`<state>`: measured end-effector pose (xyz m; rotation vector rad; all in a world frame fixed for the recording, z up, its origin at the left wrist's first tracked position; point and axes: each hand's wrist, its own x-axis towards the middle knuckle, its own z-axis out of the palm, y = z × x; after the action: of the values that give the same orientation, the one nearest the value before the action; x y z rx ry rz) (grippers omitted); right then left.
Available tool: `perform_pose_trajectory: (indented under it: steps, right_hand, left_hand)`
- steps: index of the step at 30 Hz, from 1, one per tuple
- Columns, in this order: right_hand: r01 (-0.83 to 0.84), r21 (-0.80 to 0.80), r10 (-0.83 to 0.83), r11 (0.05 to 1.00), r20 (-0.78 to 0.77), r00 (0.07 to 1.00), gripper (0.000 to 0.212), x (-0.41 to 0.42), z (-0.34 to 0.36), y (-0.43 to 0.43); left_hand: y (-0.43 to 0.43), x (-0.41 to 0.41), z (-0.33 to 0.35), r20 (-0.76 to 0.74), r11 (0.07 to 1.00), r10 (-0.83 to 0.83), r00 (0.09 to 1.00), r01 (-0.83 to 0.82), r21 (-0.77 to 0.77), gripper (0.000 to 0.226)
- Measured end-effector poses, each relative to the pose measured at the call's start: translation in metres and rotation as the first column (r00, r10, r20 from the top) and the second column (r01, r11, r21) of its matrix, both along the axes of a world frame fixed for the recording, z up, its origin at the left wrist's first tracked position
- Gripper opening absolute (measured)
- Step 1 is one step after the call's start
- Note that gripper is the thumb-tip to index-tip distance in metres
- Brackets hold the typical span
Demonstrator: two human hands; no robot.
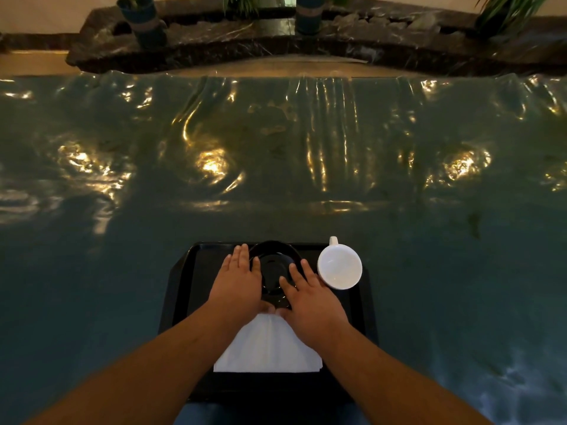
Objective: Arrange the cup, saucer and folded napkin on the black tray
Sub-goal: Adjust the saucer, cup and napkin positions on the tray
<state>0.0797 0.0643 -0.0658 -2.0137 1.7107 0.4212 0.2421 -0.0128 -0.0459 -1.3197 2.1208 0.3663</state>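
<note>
A black tray [362, 305] lies on the table straight in front of me. On its far half sits a black saucer [274, 265]. My left hand [237, 279] grips the saucer's left side and my right hand [310, 296] grips its right side, thumbs meeting at the near rim. A white cup [339, 266] stands upright at the tray's far right corner, its handle pointing away from me. A white folded napkin [267, 348] lies on the tray's near half, partly under my wrists.
The table [276, 167] wears a wrinkled, glossy dark green cover with bright light reflections. Beyond its far edge a dark stone ledge [245, 47] carries potted plants [144, 19].
</note>
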Motion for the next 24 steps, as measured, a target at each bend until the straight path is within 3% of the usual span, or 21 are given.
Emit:
perform_pose_trajectory:
  steps: [20, 24]
  right_hand:
    - [-0.005, 0.000, 0.005, 1.000, 0.025, 1.000, 0.072, 0.028, 0.009, -0.008]
    - [0.009, -0.054, -0.004, 0.999, 0.088, 0.996, 0.061, 0.029, 0.022, -0.013]
  left_hand:
    - [-0.004, 0.031, 0.001, -0.025, 0.999, 0.018, 1.000, -0.019, -0.033, 0.116]
    - [-0.008, 0.026, 0.010, 0.017, 0.999, -0.002, 1.000, 0.002, -0.045, 0.122]
